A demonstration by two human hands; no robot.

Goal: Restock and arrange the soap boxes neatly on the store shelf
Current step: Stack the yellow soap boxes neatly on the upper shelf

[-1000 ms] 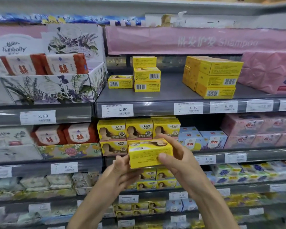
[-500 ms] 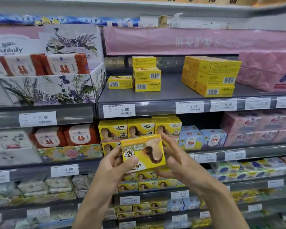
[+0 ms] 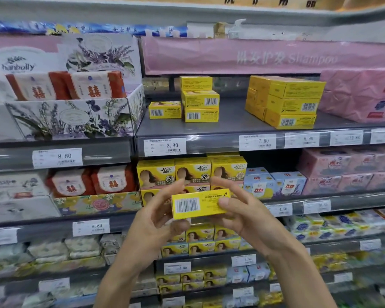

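Nearest: left hand (image 3: 160, 218) curls round left end of yellow soap box (image 3: 198, 205), thumb under corner. Right hand (image 3: 238, 214) pinches right end, thumb on barcode face. Box held in air, not yet shelved.

Just behind: row of matching boxes (image 3: 191, 174), fronts out, looks tidy.

Farther up: upper shelf (image 3: 231, 123) carries lone box (image 3: 164, 110), short stack (image 3: 199, 100) and bigger stack (image 3: 287, 101), with bare gaps between. Restocking there likely unfinished.

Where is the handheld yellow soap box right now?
Head view, centre: the yellow soap box is held between left hand and right hand, in front of the stocked yellow boxes.
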